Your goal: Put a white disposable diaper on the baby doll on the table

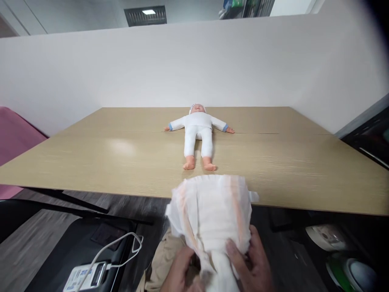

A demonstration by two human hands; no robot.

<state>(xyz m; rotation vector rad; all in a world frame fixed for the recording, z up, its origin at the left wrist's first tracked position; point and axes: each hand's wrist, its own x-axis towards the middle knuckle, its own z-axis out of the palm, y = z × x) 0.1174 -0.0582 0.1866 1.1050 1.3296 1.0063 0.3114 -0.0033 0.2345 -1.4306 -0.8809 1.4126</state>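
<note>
Right now you've got the white diaper [220,207] spread wide at the lower centre of the frame, its soft, crinkled sheet fanning out at the top and bunching into a narrow, gathered waist below, with peach-coloured bands running down both sides and a small tab poking out right. Your right hand [255,263] is closed on its lower right edge, thumb pressed on top, fingers curled underneath. Your left hand [180,271] is half curled beside the narrow part, blurred and cut by the bottom edge, so I can't tell how firmly it grips. Beyond, at the centre, the doll [199,121] lies on its back, arms outstretched, smooth bare feet towards you, matte white suit with blue cuffs, on the glossy, pale wood-grain table [136,166]. Lower left, a thin white cable [101,252] loops over a boxy device [82,279].
</note>
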